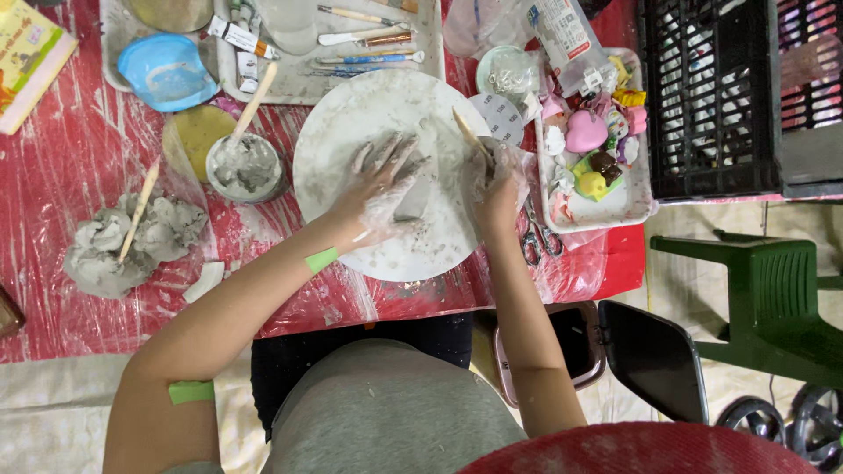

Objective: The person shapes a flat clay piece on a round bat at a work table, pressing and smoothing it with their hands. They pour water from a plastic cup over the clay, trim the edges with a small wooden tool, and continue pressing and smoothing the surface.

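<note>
My left hand (379,183), in a thin clear glove smeared with grey clay, lies flat on a small grey clay piece (413,200) on a round white board (351,114). My right hand (497,189), also gloved, grips a thin wooden stick (467,130) whose tip points up and to the left, just beside the clay piece. Both hands rest over the right half of the board.
A bowl of grey clay slip (246,167) with a stick and a lump of grey clay (114,246) lie left. A tool tray (351,39) and a blue lid (165,70) lie above. A tray of coloured pieces (597,149), scissors (536,237) and a black crate (702,96) lie right.
</note>
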### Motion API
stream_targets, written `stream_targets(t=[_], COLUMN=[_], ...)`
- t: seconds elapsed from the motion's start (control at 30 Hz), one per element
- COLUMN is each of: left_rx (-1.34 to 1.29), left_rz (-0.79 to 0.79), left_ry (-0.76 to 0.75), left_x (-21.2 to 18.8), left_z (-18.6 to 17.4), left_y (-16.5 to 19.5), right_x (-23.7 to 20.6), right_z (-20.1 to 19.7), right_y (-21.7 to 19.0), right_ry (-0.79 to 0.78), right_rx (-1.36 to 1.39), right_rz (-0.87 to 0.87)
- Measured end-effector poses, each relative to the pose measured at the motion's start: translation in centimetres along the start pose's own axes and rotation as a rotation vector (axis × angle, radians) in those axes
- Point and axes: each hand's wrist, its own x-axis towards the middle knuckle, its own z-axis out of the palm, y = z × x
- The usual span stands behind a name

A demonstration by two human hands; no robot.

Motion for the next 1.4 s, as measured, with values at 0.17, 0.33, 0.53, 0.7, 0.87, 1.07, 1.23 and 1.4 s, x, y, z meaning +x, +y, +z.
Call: stream_targets(t=[0.17, 0.33, 0.53, 0.7, 0.87, 1.07, 1.23, 1.4], left_rx=[-0.089, -0.145, -0.227, -0.296, -0.444, -0.041, 0.024, -0.103], left_rz=[0.026, 0.044, 0.121, 0.160, -0.292, 0.075, -0.054, -0.128], left_ry=[0.033, 0.039, 0.017, -0.046, -0.359, 0.588, 0.590, 0.714], left_x=[-1.2, -3.1, -3.8, -3.4, -3.8, -5.5, -7.7, -8.8], left_z=[-1.0, -2.4, -3.9, -5.5, -7.0, -4.9, -4.2, -6.3], left_y=[-0.3, -1.6, -3.4, -4.2, -5.1, -2.1, 1.2, 0.3], right_x=[0.3, 0.2, 0.2, 0.5, 1.2, 1.7, 1.5, 1.5], right_z=[-0.7, -0.5, -0.6, -0.3, -0.2, -0.7, -1.1, -1.4], right_y=[-0.7, -0.9, -0.7, -0.5, -0.4, -1.0, -1.7, -1.6], right_ry=[-0.027, -0.014, -0.030, -0.015, -0.033, -0.053, -0.108, -0.056], right_rx=[0.089, 0.013, 0.042, 0.014, -0.005, -0.012, 0.079, 0.014], right_rz=[0.054, 0.065, 0.060, 0.027, 0.037, -0.104, 0.082, -0.041])
